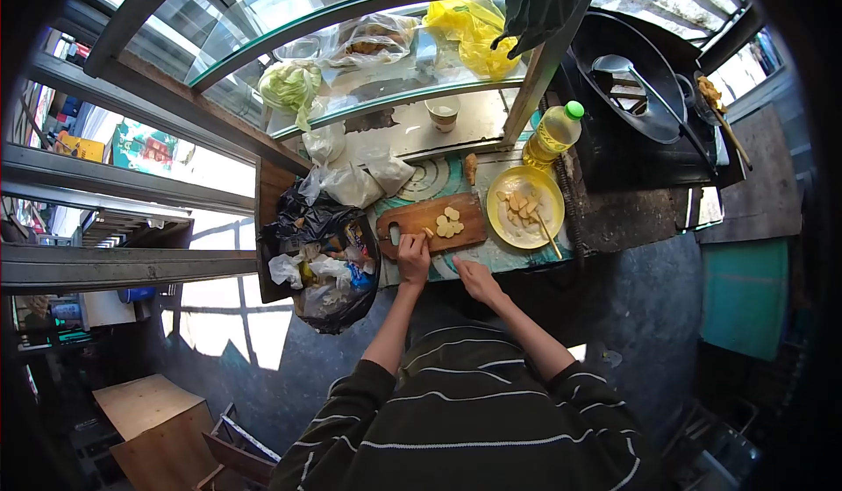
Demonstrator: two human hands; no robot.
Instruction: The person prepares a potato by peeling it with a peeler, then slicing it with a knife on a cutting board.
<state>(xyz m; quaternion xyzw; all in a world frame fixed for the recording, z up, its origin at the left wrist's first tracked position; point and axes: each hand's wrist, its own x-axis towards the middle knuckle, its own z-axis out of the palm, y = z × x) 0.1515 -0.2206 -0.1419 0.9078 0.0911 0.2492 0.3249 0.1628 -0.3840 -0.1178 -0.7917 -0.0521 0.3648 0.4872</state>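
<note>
On the wooden cutting board lie several pale yellow, roundish food slices. My left hand is at the board's front edge, its fingers closed on a small pale food piece. My right hand is closed just off the board's front edge; what it grips, if anything, I cannot make out. Right of the board sits a yellow bowl of whitish batter with cut pieces in it and a utensil handle sticking out over the rim. Behind the board lies a brown, knobbly piece of food.
A bin with a black bag of rubbish stands left of the board. White plastic bags, an oil bottle and a paper cup stand behind. A glass case holds cabbage. A wok with a ladle is at right.
</note>
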